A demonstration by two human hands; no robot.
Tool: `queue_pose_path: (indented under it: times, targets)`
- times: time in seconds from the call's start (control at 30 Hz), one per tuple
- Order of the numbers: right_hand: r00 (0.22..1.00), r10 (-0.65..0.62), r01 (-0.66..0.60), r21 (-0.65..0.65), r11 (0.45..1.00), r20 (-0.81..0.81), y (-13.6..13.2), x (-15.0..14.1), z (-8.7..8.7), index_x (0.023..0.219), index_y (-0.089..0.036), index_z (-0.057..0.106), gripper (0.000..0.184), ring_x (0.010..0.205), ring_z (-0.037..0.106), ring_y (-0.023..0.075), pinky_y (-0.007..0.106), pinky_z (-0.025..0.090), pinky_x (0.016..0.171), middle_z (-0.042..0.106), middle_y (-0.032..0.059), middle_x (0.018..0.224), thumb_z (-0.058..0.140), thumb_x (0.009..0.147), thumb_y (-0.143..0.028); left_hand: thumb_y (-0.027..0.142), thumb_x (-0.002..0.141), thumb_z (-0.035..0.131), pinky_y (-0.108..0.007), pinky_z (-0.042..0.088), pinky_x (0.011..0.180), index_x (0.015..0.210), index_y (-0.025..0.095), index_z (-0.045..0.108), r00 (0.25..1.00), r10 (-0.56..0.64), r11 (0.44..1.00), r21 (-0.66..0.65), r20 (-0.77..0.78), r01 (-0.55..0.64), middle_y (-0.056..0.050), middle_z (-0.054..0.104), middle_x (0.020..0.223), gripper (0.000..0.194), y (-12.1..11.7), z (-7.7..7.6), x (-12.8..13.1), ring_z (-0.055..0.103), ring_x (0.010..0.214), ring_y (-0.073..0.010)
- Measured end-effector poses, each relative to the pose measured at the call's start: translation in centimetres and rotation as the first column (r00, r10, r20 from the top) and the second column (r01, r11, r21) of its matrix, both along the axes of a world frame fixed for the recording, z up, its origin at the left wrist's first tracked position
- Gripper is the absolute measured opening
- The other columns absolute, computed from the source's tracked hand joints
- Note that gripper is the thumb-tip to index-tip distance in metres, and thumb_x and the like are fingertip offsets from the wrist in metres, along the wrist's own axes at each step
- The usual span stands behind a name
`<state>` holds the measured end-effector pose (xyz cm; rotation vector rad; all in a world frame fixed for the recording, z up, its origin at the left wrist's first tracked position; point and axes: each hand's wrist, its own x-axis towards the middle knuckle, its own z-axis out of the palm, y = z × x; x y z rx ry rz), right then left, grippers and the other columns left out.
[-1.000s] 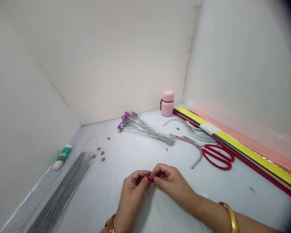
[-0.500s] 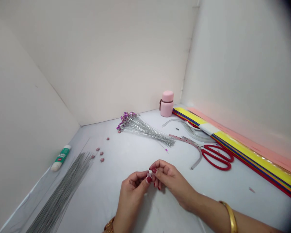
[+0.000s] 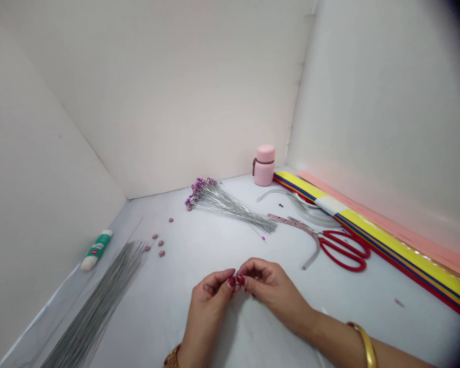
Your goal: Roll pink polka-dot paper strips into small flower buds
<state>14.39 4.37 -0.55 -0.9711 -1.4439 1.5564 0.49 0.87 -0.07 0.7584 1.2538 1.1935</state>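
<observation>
Above the front of the table, my left hand point(image 3: 213, 296) and my right hand point(image 3: 273, 287) meet fingertip to fingertip, each closed in a pinch. Whatever small thing lies between the fingertips is almost wholly covered and cannot be made out now. Left of the hands, several small pinkish star-shaped pieces point(image 3: 161, 243) are scattered on the table. Beyond them rests a bundle of silvery wires tipped with purple flowers point(image 3: 230, 207). Red-handled scissors point(image 3: 343, 250) lie open-bladed to the right. A tiny purple piece point(image 3: 263, 238) sits just beyond my right hand.
A sheaf of bare grey wires point(image 3: 99, 301) lies at the left, beside a green-and-white glue stick point(image 3: 96, 250). At the back stands a pink flask point(image 3: 264, 166). Coloured paper sheets point(image 3: 391, 237) line the right wall, near a curved clear strip point(image 3: 310, 214).
The fingertips have come closer together, and my right hand has turned slightly. A small pale piece that showed between the fingers is now mostly covered.
</observation>
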Motion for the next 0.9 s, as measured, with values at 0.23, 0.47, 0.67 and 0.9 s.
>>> queue_pose_path:
  times: [0.23, 0.47, 0.67, 0.9]
  targets:
    - [0.999, -0.027, 0.022, -0.129, 0.991, -0.031, -0.07, -0.20, 0.33, 0.070, -0.014, 0.057, 0.009, 0.051, 0.044, 0.0078, 0.020, 0.033, 0.049, 0.054, -0.0025, 0.057, 0.058, 0.071, -0.023, 0.028, 0.066, 0.067, -0.025, 0.045, 0.068, 0.085, 0.011, 0.066, 0.999, 0.040, 0.999, -0.030, 0.004, -0.040, -0.008, 0.068, 0.076, 0.025, 0.02, -0.07, -0.10, 0.060, 0.071, -0.0158]
    - [0.999, -0.034, 0.036, -0.122, 0.992, 0.016, -0.15, -0.22, 0.24, 0.068, -0.015, 0.055, 0.006, 0.051, 0.048, 0.0090, 0.021, 0.035, 0.050, 0.058, -0.0014, 0.057, 0.056, 0.071, -0.020, 0.028, 0.067, 0.066, -0.027, 0.045, 0.070, 0.085, 0.012, 0.065, 0.999, 0.044, 0.999, -0.023, -0.012, -0.044, -0.009, 0.069, 0.082, 0.024, -0.04, -0.48, -0.09, 0.061, 0.074, -0.0173]
    - [0.996, -0.064, 0.069, -0.072, 0.995, 0.061, -0.30, -0.24, 0.42, 0.065, -0.015, 0.055, 0.007, 0.052, 0.049, 0.0094, 0.021, 0.036, 0.051, 0.058, -0.0013, 0.057, 0.056, 0.071, -0.019, 0.028, 0.068, 0.065, -0.026, 0.045, 0.071, 0.084, 0.012, 0.066, 0.996, 0.023, 0.999, 0.045, -0.091, -0.019, -0.009, 0.069, 0.081, 0.022, -0.14, -0.25, -0.10, 0.061, 0.075, -0.0170]
    - [0.994, -0.076, 0.077, -0.005, 0.997, 0.074, -0.41, -0.19, 0.61, 0.065, -0.016, 0.057, 0.007, 0.053, 0.049, 0.0098, 0.021, 0.036, 0.051, 0.057, -0.0024, 0.057, 0.057, 0.071, -0.019, 0.027, 0.068, 0.065, -0.026, 0.046, 0.071, 0.081, 0.013, 0.068, 0.985, 0.023, 0.988, 0.152, -0.171, 0.003, -0.008, 0.070, 0.081, 0.019, -0.20, -0.70, -0.34, 0.061, 0.077, -0.0189]
